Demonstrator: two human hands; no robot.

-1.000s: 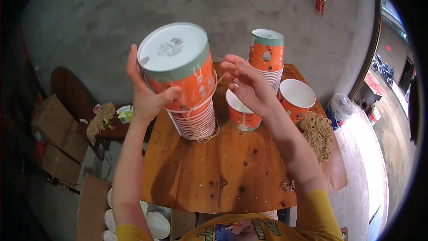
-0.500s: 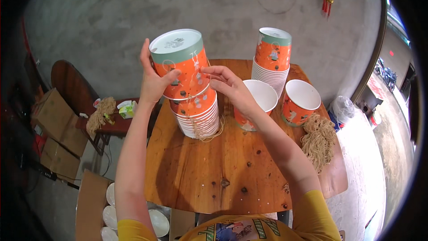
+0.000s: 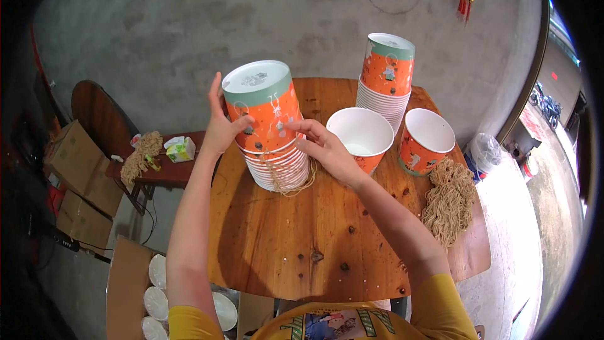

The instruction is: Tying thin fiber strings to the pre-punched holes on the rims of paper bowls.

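An upside-down orange paper bucket with a green band and white base tops a nested stack of buckets on the table's left. My left hand wraps its left side, thumb in front and fingers behind. On its right side, my right hand presses index finger and thumb to the wall near the rim. Loose tan strings hang over the stack's front rims. Right of that hand stand two upright open buckets, one nearer and one farther right.
Behind the open buckets rises a second upside-down stack. A tan string bundle lies at the right edge of the wooden table. To the left are a bench with a tissue pack, cardboard boxes and white-based buckets in a carton.
The top bucket has come down onto the stack, covering the orange wall of the one below. Both hands have moved down with it.
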